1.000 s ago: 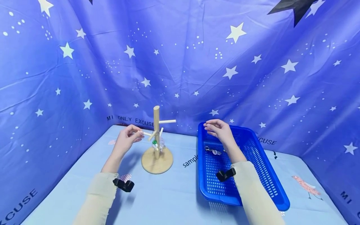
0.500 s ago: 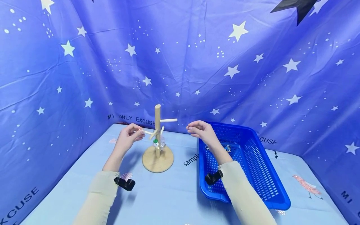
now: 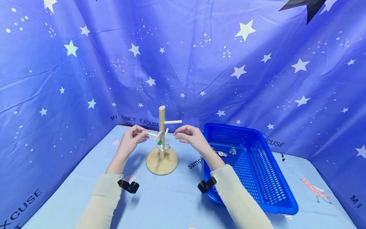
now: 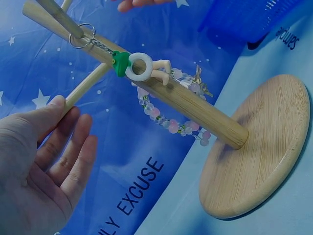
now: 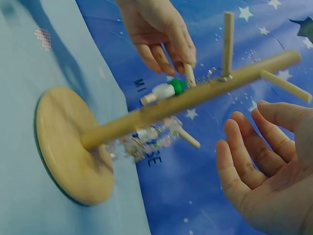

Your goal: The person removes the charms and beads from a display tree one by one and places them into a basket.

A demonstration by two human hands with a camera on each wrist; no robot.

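A wooden stand with several side pegs and a round base stands upright on the table. My left hand pinches the end of its left peg between thumb and forefinger. A keychain with a green frog head and white ring hangs by its metal ring from another peg. Behind the post dangles a bracelet of pink and clear beads. Near the stand's right side is my right hand, apart from the post. Its fingers are loosely bent in the right wrist view, with nothing between them and the thumb.
To the right stands a blue perforated basket, partly under my right forearm. Inside lie a pinkish trinket and a small blue keychain. A blue star-patterned cloth hangs behind the table.
My right hand has moved left from above the basket to beside the stand, uncovering the small keychains in the basket. The left hand keeps its pinch on the peg.
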